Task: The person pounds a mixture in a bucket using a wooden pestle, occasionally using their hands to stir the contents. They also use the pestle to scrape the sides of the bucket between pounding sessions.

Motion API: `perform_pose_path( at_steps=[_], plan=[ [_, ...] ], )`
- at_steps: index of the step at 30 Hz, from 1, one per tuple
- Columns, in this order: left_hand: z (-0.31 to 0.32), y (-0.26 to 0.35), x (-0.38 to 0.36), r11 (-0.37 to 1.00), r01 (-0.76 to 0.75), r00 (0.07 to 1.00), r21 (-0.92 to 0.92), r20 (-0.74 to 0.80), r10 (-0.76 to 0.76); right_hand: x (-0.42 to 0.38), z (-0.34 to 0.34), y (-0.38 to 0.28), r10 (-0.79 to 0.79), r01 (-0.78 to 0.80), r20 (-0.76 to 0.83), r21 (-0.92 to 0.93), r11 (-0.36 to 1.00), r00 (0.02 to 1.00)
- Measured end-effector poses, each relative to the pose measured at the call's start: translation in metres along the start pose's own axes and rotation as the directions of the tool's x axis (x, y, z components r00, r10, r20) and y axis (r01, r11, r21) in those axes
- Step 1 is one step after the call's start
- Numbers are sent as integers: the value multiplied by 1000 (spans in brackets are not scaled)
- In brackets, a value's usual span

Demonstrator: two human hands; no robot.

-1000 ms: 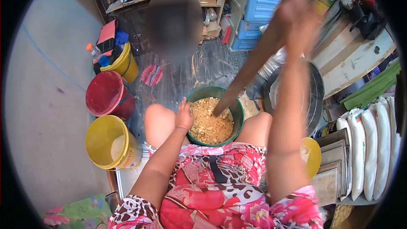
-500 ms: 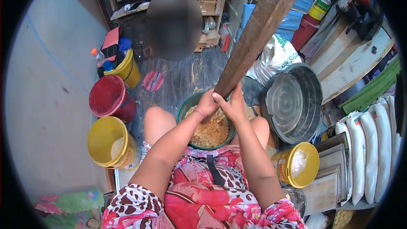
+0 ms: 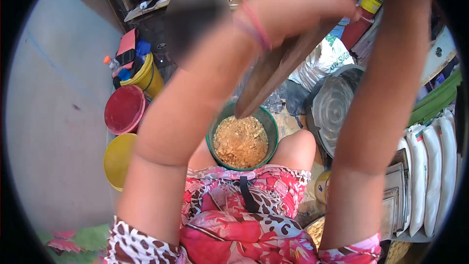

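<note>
My left hand [image 3: 305, 7], with a pink band at the wrist, is raised high and closed around a thick wooden pole [image 3: 278, 68]. The pole slants down from the upper right, and its rounded lower end hangs over the far part of a green bucket [image 3: 274, 142]. Inside the bucket lies a crumbly tan-and-brown mass [image 3: 239, 142]. The bucket stands between my knees. My right forearm [image 3: 386, 68] reaches up past the top edge of the view, so my right hand is out of sight.
A red bucket [image 3: 124, 110] and yellow buckets [image 3: 117, 161] line the left wall. To the right are a big black basin [image 3: 312, 112], a white sack [image 3: 325, 63] and stacked white packs [image 3: 432, 176]. A person with a blurred head [image 3: 198, 24] is ahead.
Both arms have swung upward, lifting the pole out of the crumbly mass. Its lower end is now above the bucket, and the contents show fully.
</note>
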State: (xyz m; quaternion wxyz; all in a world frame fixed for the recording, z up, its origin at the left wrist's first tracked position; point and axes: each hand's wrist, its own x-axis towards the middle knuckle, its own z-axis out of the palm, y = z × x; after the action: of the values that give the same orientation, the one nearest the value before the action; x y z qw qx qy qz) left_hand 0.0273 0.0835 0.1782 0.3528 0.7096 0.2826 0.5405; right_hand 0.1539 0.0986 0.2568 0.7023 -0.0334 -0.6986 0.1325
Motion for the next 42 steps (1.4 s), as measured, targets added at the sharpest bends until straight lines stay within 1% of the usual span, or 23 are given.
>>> perform_pose_path(
  at_steps=[1,3,4,5,6,7,14,18,21,23,24,26,28,29,30,32,33,34,36,37,38,39,42],
  plan=[
    [12,-20,-15,979,-187,966,76,-168,197,-13,1,7,48,-50,-79,-22,998,996],
    [33,-88,-76,959,15,969,284,-240,56,-108,0,38,230,-257,-268,-69,964,935],
    [44,-157,-118,956,35,961,290,-273,48,-200,1,67,363,-372,-154,-33,927,919],
    [51,-237,-172,993,75,945,91,-324,-41,-272,20,83,149,-185,-124,-373,909,981],
    [49,-286,-211,966,246,939,-81,-229,-258,-358,37,88,552,-553,-58,-161,817,832],
    [44,-312,-225,934,333,917,-131,-184,-353,-400,48,98,691,-698,-126,-23,715,712],
    [31,-307,-235,891,444,879,-91,-148,-453,-380,27,83,812,-799,141,-149,583,567],
    [27,-245,-193,950,306,949,-66,-66,-310,-362,29,84,616,-612,22,-90,786,787],
    [27,-190,-151,968,236,972,80,-2,-237,-284,28,53,342,-326,-9,-330,886,940],
    [24,-153,-119,986,98,994,135,-59,-91,-222,28,35,193,-190,-23,-319,928,981],
    [24,-119,-104,993,23,994,119,-111,-10,-187,28,20,306,-314,-67,-190,930,950],
    [15,-37,-67,994,-105,994,8,-15,105,-111,24,0,81,-129,-142,-373,919,987],
    [4,21,-35,996,-74,997,50,34,73,-27,-21,1,-208,433,384,-719,543,900],
    [3,46,-23,987,-160,979,-18,127,161,-19,-1,-22,-157,271,298,-390,880,941],
    [3,60,-15,967,-239,944,-93,212,254,-20,18,-39,-67,58,238,42,997,969],
    [-10,58,-3,965,-166,945,-203,248,214,-15,22,-17,6,-9,153,16,1000,988],
    [4,33,9,941,-251,956,-228,94,278,-12,25,-1,65,-65,68,0,998,996],
    [0,19,-9,978,40,996,207,-83,-23,-13,26,9,116,-116,-18,-11,993,993],
    [10,-68,-54,981,-134,970,141,-184,159,-105,20,41,208,-236,-116,-365,900,971],
    [21,-128,-92,990,-139,968,23,-209,140,-184,28,58,503,-505,-45,-110,856,863],
    [31,-203,-144,994,75,959,81,-278,-50,-273,29,102,272,-261,3,-271,927,962],
    [34,-267,-189,960,281,936,-16,-216,-278,-357,47,109,604,-603,-42,-144,785,796],
    [32,-295,-216,895,445,891,12,-107,-441,-386,46,107,715,-715,20,19,699,699]
  ],
)
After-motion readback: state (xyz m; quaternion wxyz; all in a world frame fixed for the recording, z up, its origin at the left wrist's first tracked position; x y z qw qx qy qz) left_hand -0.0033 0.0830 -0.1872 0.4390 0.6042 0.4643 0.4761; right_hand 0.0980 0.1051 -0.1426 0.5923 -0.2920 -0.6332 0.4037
